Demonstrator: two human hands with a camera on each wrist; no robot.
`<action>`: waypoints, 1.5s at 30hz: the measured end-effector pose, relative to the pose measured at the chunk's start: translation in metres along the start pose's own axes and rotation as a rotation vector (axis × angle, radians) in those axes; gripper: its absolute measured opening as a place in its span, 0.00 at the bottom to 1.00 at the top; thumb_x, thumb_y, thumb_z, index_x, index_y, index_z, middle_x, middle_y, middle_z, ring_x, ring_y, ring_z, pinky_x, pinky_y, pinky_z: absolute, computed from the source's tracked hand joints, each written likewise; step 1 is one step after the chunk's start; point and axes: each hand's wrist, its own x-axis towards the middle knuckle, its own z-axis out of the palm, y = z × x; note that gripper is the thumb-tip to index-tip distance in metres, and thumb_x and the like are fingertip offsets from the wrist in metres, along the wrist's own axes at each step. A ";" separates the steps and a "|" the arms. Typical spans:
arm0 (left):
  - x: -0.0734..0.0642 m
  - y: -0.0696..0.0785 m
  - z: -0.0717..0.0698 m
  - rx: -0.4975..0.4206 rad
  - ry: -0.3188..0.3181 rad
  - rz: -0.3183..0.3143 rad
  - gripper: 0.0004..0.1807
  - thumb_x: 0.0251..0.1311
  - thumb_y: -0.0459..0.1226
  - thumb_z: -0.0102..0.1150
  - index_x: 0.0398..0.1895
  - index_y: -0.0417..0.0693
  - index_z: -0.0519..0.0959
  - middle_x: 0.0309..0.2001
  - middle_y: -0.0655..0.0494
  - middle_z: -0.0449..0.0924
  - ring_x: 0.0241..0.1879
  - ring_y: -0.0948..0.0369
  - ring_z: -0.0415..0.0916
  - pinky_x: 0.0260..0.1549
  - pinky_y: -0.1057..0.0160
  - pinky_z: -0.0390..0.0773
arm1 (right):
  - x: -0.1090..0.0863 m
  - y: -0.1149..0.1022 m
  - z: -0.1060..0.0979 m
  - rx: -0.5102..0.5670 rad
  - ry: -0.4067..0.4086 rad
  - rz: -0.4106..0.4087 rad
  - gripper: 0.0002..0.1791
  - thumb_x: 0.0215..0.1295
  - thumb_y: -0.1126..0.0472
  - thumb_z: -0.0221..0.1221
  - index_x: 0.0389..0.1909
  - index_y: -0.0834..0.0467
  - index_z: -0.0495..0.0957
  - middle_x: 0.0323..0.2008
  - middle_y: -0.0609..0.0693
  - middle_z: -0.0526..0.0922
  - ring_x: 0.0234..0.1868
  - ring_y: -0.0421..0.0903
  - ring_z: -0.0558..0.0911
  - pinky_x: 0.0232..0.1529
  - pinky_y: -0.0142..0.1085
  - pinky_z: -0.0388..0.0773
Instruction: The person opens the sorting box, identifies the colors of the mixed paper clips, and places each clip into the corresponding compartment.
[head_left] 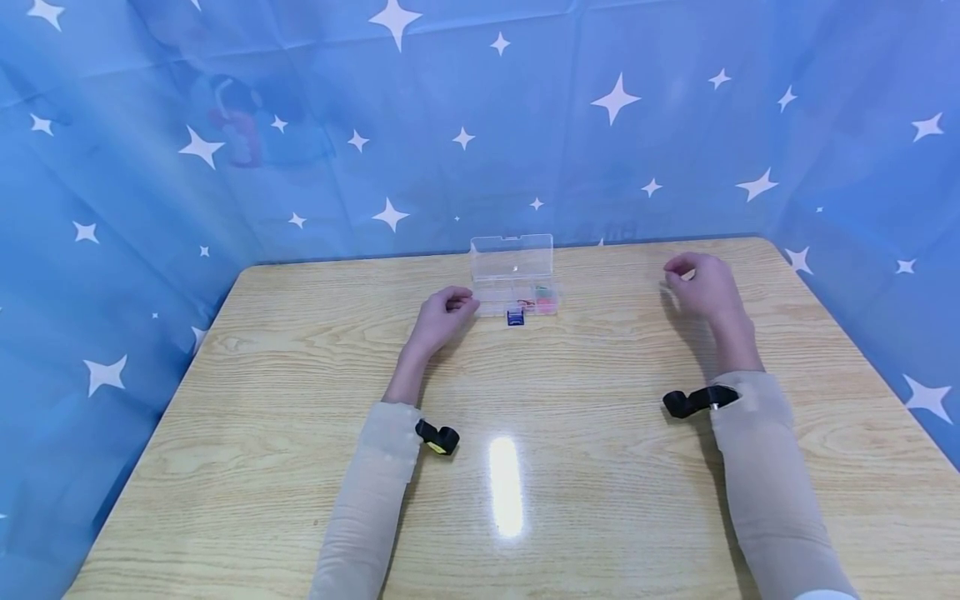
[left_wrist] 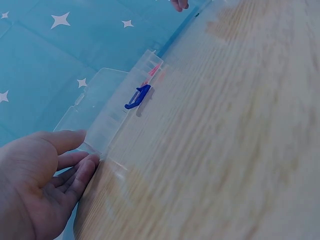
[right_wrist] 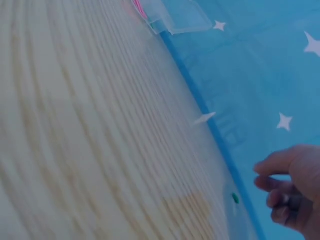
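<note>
A clear plastic compartment box [head_left: 491, 297] stands at the back of the table with its lid [head_left: 513, 257] raised. My left hand [head_left: 442, 317] is at the box's left end; thumb and fingertips meet its corner, as the left wrist view shows. Small pink and red pieces [head_left: 545, 304] lie in the right compartments. On the front side is a blue latch-like piece [left_wrist: 137, 97]. My right hand [head_left: 705, 285] hovers over the back right of the table, fingers loosely bent, nothing visible between them. Near it in the right wrist view lies a tiny green piece [right_wrist: 235, 198].
The wooden table [head_left: 585, 417] ends just behind the box, against a blue curtain [head_left: 525, 108] with white stars. Black wrist cameras [head_left: 438, 437] sit on both sleeves. A bright light reflection [head_left: 506, 487] shows on the tabletop.
</note>
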 end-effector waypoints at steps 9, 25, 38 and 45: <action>0.000 -0.001 0.000 -0.005 -0.001 -0.001 0.21 0.74 0.42 0.57 0.62 0.38 0.77 0.52 0.46 0.79 0.53 0.54 0.76 0.55 0.57 0.76 | 0.003 0.013 -0.001 -0.026 -0.048 0.025 0.20 0.72 0.68 0.47 0.60 0.67 0.76 0.61 0.72 0.71 0.39 0.65 0.74 0.38 0.53 0.71; 0.001 -0.001 0.000 -0.007 0.004 -0.001 0.20 0.73 0.42 0.58 0.61 0.38 0.77 0.52 0.46 0.79 0.53 0.53 0.76 0.55 0.57 0.75 | 0.004 0.020 -0.001 -0.085 -0.107 0.021 0.17 0.73 0.66 0.52 0.56 0.71 0.77 0.53 0.74 0.76 0.57 0.71 0.71 0.57 0.65 0.67; 0.002 -0.003 0.000 -0.012 0.004 0.011 0.21 0.73 0.41 0.57 0.61 0.37 0.77 0.52 0.46 0.79 0.53 0.53 0.76 0.55 0.57 0.76 | 0.002 0.022 -0.001 -0.074 -0.111 0.091 0.16 0.76 0.63 0.52 0.53 0.73 0.77 0.50 0.72 0.77 0.50 0.67 0.76 0.49 0.59 0.72; 0.002 -0.003 0.000 -0.009 0.004 0.014 0.21 0.73 0.41 0.58 0.61 0.37 0.77 0.52 0.45 0.79 0.53 0.53 0.76 0.55 0.57 0.76 | 0.001 0.024 -0.001 -0.072 -0.095 0.086 0.16 0.75 0.62 0.54 0.51 0.73 0.77 0.48 0.72 0.78 0.47 0.65 0.76 0.46 0.58 0.73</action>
